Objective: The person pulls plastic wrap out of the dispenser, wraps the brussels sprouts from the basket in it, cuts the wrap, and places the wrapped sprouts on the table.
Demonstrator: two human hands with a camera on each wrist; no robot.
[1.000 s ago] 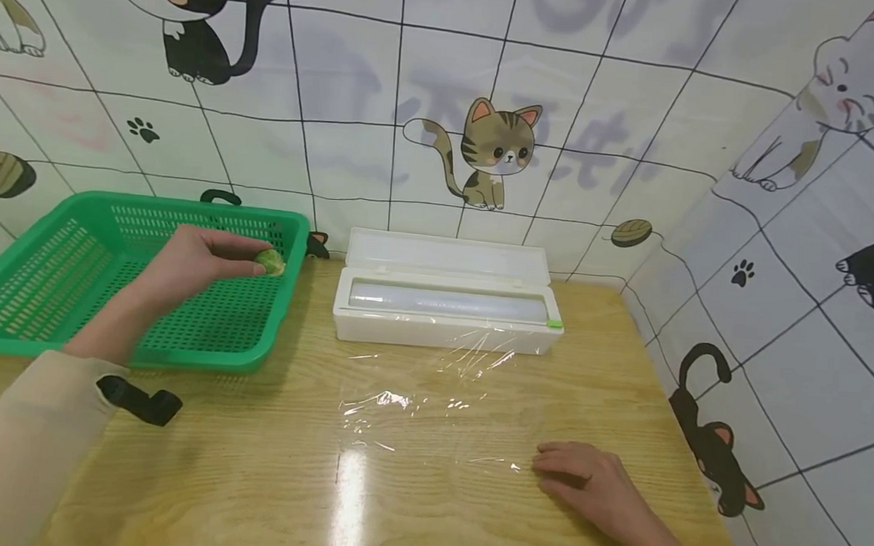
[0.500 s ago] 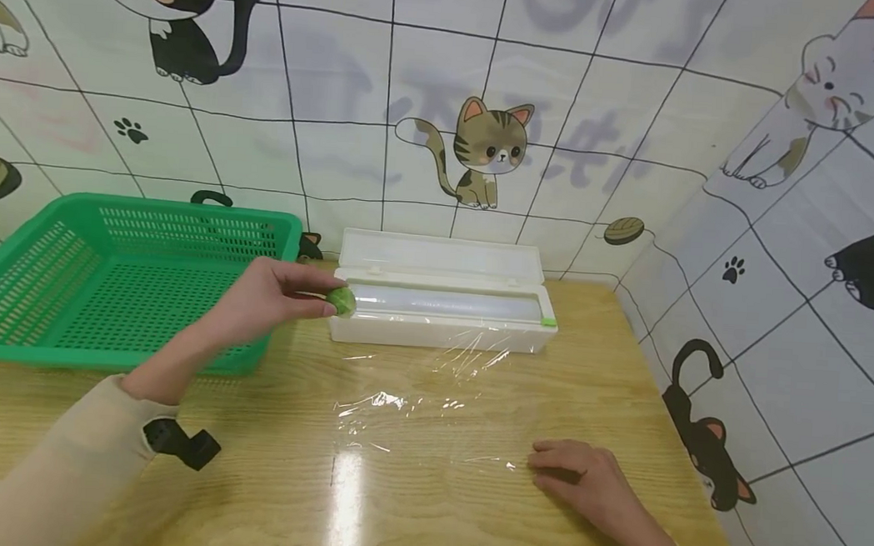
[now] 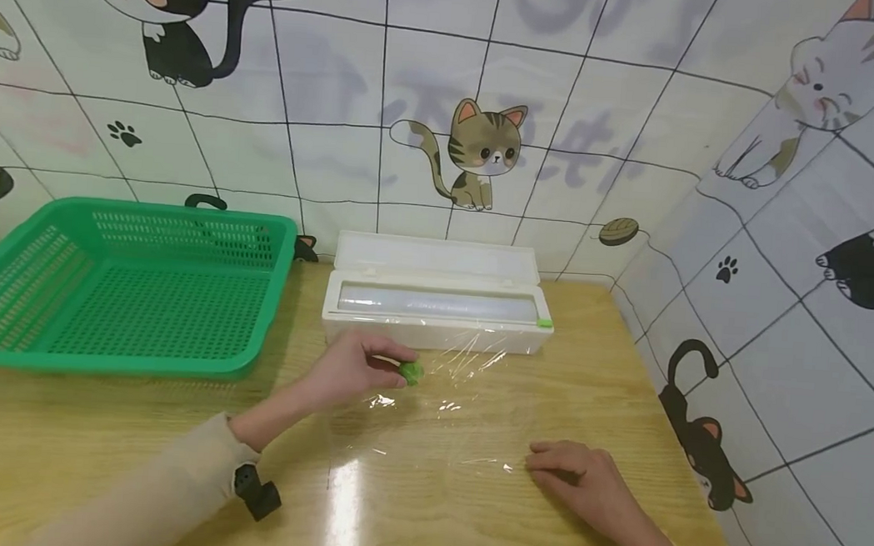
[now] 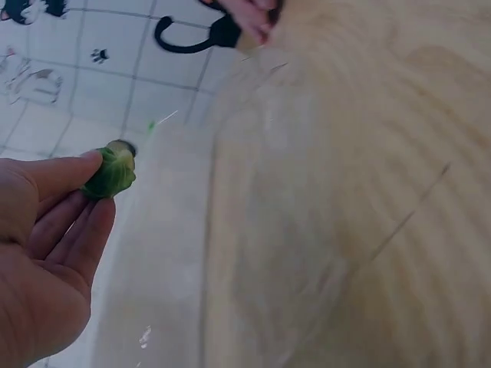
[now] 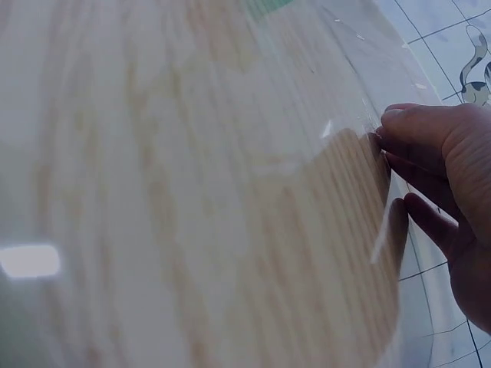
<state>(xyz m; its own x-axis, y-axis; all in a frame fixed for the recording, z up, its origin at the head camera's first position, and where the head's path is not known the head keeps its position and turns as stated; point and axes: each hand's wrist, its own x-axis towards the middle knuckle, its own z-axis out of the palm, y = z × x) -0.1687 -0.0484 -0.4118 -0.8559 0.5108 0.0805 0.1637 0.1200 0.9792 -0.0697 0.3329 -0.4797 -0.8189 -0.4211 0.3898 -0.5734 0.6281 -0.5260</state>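
Between thumb and fingertips, my left hand pinches a small green Brussels sprout, above the upper part of a sheet of clear plastic wrap. In the left wrist view the sprout shows its leafy side and pale end. The wrap runs out over the table from the roll inside a white dispenser box with its lid raised. At the sheet's near right corner, my right hand pinches the edge of the wrap; the right wrist view shows thumb and fingers close together there.
A green plastic basket stands to the left of the dispenser on the wooden table. A cat-print wall covering rises behind and along the right side. A green slider sits at the box's right end.
My left hand has carried the Brussels sprout rightward from over the basket, past the box's left end, to above the wrap. My right hand has stayed at the corner.
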